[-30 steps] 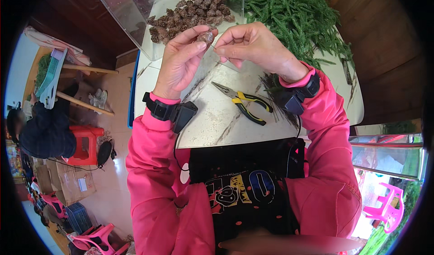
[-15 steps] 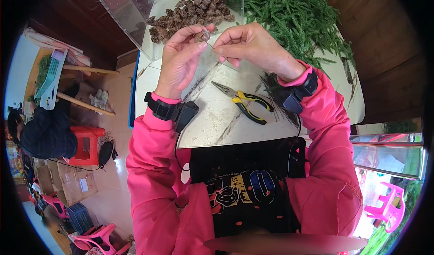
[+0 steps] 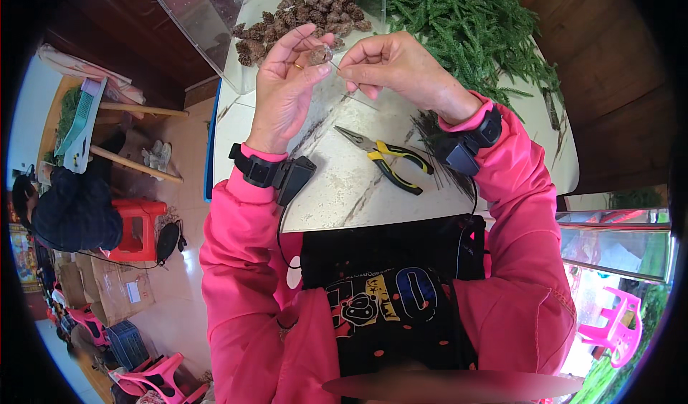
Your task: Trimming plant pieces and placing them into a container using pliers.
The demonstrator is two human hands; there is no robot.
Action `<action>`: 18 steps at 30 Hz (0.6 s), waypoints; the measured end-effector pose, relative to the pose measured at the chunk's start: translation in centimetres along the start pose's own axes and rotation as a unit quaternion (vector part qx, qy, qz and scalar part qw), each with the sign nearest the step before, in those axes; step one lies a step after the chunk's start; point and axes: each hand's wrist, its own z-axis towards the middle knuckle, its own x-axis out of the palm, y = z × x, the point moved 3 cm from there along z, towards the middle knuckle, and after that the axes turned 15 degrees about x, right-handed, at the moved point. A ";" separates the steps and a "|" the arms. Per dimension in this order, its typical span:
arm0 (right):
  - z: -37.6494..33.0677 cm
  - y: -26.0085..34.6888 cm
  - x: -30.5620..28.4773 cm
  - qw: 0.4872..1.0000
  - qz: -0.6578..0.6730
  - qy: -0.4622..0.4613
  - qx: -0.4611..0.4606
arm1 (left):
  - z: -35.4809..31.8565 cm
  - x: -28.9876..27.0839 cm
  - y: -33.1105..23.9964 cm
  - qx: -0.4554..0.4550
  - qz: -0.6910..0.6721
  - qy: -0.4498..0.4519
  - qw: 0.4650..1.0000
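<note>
Between the thumb and fingers of my left hand is a small brown pine cone. My right hand, close beside it, pinches a thin wire that runs to the cone. How the wire meets the cone is too small to tell. Below my hands on the marble-patterned table lie long-nose pliers with yellow and black handles, their jaws toward the upper left. A bundle of thin dark wires lies by my right wrist, partly hidden under it.
A heap of pine cones lies at the far side, in and around a clear plastic bin. Green artificial fir sprigs cover the far right. At left, another person is near a red stool.
My left fingers have lifted and spread slightly around the cone. My right hand has shifted a little, still pinching the wire. The pliers have not moved.
</note>
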 end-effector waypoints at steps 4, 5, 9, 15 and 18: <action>-0.1 0.0 0.0 1.000 0.008 -0.016 -0.004 | 0.0 0.0 0.1 0.003 -0.008 0.016 1.000; -0.1 0.0 0.0 1.000 0.009 -0.017 -0.003 | -0.1 0.0 0.1 0.002 -0.009 0.017 1.000; 0.1 -0.3 -0.3 1.000 0.018 -0.020 -0.011 | -0.3 -0.5 0.8 -0.071 -0.016 0.019 0.997; 0.3 -0.7 -0.1 0.999 0.028 -0.028 0.005 | -0.4 -1.4 1.6 -0.071 -0.021 0.011 0.997; 0.2 -0.7 -0.1 0.999 0.030 -0.033 0.009 | -0.4 -1.3 1.7 -0.077 -0.045 0.004 0.996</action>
